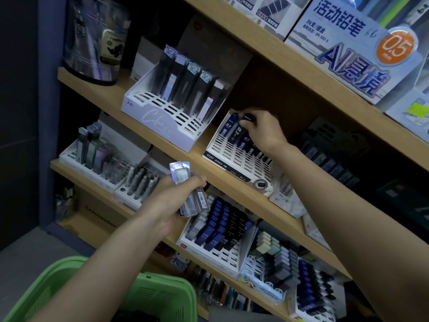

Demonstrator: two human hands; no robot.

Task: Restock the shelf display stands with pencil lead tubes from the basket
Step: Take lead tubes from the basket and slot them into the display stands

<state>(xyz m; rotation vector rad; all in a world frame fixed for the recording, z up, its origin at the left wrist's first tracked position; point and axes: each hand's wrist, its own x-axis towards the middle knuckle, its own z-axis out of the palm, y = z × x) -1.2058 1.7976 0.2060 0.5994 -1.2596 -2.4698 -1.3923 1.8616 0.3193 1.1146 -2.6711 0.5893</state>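
Note:
My right hand (pixel 263 130) reaches onto the middle shelf and pinches a dark blue lead tube (pixel 246 119) at the back row of a white slotted display stand (pixel 234 159). A few dark tubes marked 0.3 (pixel 229 126) stand in that stand's back rows; most of its slots are bare. My left hand (pixel 169 201) grips a bundle of clear lead tubes (pixel 189 194) in front of the shelf edge. A second white stand (pixel 160 112) to the left holds several tall grey tubes. The green basket (pixel 162 296) sits at the bottom, under my left forearm.
Wooden shelves run diagonally. The lower shelf carries a stand of blue and black HB tubes (pixel 220 228), an eraser stand (pixel 271 266) and grey tube stands (pixel 97 156) at the left. Large pencil boxes (pixel 348 43) fill the top shelf. A dark wall lies at the left.

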